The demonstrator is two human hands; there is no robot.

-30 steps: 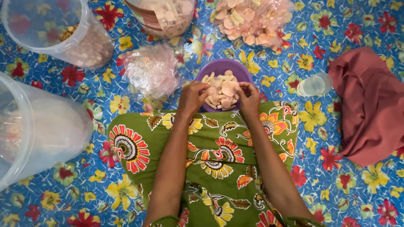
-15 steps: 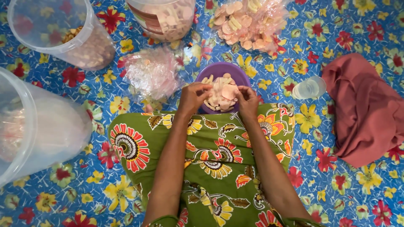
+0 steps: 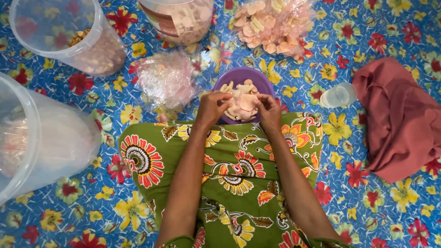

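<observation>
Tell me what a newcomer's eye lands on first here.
First, the two hands, left hand and right hand, meeting over a purple bowl heaped with pale pink chips, just past the green flowered cloth on the lap. Next, the blue flowered mat under everything, with clear tubs at left and a red cloth bunched at right.

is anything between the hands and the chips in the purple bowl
Nothing visible does. The left hand and right hand are already in the purple bowl, fingers touching the pale chips. The crumpled plastic bag lies to the left of the bowl, clear of both hands.
</observation>
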